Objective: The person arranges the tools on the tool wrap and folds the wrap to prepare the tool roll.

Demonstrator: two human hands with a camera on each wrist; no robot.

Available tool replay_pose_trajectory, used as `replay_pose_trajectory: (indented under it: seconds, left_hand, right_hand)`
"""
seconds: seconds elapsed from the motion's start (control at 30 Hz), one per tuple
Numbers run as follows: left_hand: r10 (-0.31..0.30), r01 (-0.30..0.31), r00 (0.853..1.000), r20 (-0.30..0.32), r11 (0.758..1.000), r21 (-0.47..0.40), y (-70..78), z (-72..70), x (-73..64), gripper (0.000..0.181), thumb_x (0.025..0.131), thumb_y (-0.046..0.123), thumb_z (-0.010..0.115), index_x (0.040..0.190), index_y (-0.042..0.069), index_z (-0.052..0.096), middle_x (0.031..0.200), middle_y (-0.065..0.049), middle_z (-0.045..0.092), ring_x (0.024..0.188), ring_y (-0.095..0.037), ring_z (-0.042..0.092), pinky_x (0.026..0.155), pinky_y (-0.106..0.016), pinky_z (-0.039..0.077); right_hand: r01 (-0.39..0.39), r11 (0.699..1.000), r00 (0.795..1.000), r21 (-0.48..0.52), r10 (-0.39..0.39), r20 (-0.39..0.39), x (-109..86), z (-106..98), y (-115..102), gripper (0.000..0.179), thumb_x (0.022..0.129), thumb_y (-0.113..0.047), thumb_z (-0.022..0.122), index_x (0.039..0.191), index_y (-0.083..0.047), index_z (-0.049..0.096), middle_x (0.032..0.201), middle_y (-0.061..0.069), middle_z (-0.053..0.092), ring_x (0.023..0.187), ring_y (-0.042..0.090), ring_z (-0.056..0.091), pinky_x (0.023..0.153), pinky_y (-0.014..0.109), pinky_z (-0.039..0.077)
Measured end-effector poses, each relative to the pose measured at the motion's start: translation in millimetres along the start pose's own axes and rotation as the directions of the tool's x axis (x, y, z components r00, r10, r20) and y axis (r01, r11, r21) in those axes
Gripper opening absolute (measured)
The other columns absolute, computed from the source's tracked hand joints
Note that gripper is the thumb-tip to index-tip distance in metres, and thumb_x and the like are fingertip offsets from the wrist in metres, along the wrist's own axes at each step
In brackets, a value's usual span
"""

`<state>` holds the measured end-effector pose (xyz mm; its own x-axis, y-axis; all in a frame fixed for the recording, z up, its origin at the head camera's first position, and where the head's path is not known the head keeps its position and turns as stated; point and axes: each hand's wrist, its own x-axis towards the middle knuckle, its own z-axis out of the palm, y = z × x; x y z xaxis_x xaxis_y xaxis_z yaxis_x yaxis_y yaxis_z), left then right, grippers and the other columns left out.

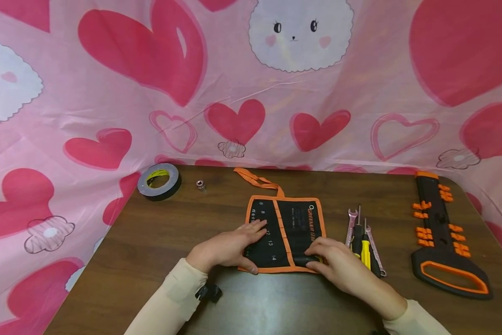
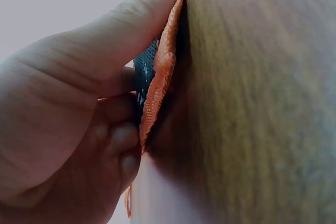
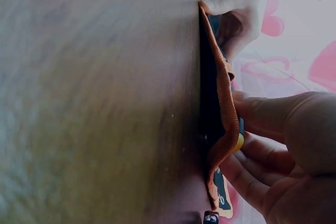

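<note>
A black tool pouch [image 1: 267, 232] with orange trim and printed numbers lies spread on the table, its orange strap [image 1: 257, 179] trailing toward the back. My left hand [image 1: 233, 244] rests on its numbered left part, fingers extended, thumb at the near orange edge [image 2: 157, 93]. At the near right corner, my right hand [image 1: 336, 261] pinches a screwdriver [image 3: 239, 141] by its black-and-yellow handle, low over the pouch. The screwdriver's shaft is hidden. Right of that hand lie a yellow-handled screwdriver [image 1: 365, 251], another with a black handle [image 1: 357, 235], and wrenches [image 1: 351, 225].
A black-and-orange rack with a looped handle [image 1: 437, 228] lies at the right. Toward the back left are a roll of tape [image 1: 173, 184] and a small metal socket [image 1: 200, 184]. Pink heart-patterned cloth [image 1: 234, 83] hangs behind the wooden table [image 1: 159, 246].
</note>
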<state>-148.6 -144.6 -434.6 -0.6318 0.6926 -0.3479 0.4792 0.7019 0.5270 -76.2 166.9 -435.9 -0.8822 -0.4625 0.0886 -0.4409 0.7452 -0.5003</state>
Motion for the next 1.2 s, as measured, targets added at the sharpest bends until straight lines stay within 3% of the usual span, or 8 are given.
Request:
replay_pose_trajectory:
  seconds: [0.33,0.5,0.7,0.93,1.03,1.2]
  left_hand:
    - [-0.006,0.006,1.0,0.016,1.0,0.009,0.3,0.7,0.7,0.104,0.087,0.047,0.089,0.17,0.016,0.035,0.183,0.005,0.018,0.171,-0.024,0.014,0.134,-0.053,0.028]
    - [-0.012,0.012,1.0,0.007,1.0,-0.001,0.0,-0.8,0.5,0.104,0.087,0.045,0.09,0.17,0.016,0.036,0.183,0.005,0.018,0.171,-0.023,0.013,0.135,-0.053,0.027]
    - [0.008,-0.008,1.0,-0.001,1.0,0.005,-0.1,-1.3,0.2,0.103,0.088,0.045,0.089,0.17,0.015,0.035,0.183,0.004,0.016,0.171,-0.023,0.011,0.135,-0.051,0.025]
    - [0.01,-0.01,1.0,-0.01,1.0,0.012,1.9,-2.1,-0.5,0.104,0.087,0.043,0.09,0.17,0.014,0.034,0.183,0.003,0.016,0.171,-0.024,0.012,0.135,-0.052,0.026]
    - [0.011,-0.011,1.0,-0.005,1.0,0.022,2.6,-1.8,-0.6,0.104,0.088,0.043,0.09,0.17,0.014,0.034,0.183,0.002,0.015,0.171,-0.024,0.012,0.135,-0.051,0.026]
    - [0.005,-0.005,1.0,-0.003,1.0,0.022,2.6,-1.1,-0.6,0.103,0.088,0.042,0.09,0.17,0.014,0.034,0.183,0.003,0.015,0.171,-0.024,0.011,0.135,-0.052,0.026]
  right_hand:
    - [-0.007,1.0,1.0,0.015,0.006,0.019,-3.4,-1.4,2.2,0.017,0.092,-0.027,0.087,0.106,-0.018,0.083,0.105,-0.01,0.074,0.086,0.005,0.063,0.074,0.027,0.057]
    - [0.024,1.0,0.998,0.004,-0.024,-0.066,-6.9,-8.0,5.0,0.015,0.093,-0.022,0.087,0.106,-0.017,0.083,0.106,-0.009,0.075,0.089,0.009,0.068,0.074,0.028,0.058]
    - [0.055,0.998,0.987,0.039,-0.048,-0.151,-10.3,-16.1,10.5,0.016,0.091,-0.016,0.088,0.106,-0.013,0.083,0.101,-0.006,0.076,0.08,0.006,0.064,0.066,0.026,0.056]
    - [0.112,0.994,0.955,-0.003,-0.109,-0.275,-12.2,-20.1,17.8,0.018,0.085,-0.01,0.091,0.1,-0.012,0.081,0.095,-0.007,0.076,0.079,0.003,0.065,0.066,0.025,0.057]
    - [0.129,0.992,0.944,-0.008,-0.125,-0.305,-13.6,-21.8,21.3,0.018,0.084,-0.007,0.091,0.099,-0.012,0.081,0.094,-0.007,0.077,0.08,-0.001,0.064,0.066,0.026,0.058]
    - [0.091,0.996,0.948,0.007,-0.084,-0.307,-16.4,-27.2,26.3,0.018,0.085,-0.006,0.09,0.099,-0.013,0.082,0.094,-0.009,0.076,0.081,-0.006,0.061,0.066,0.026,0.058]
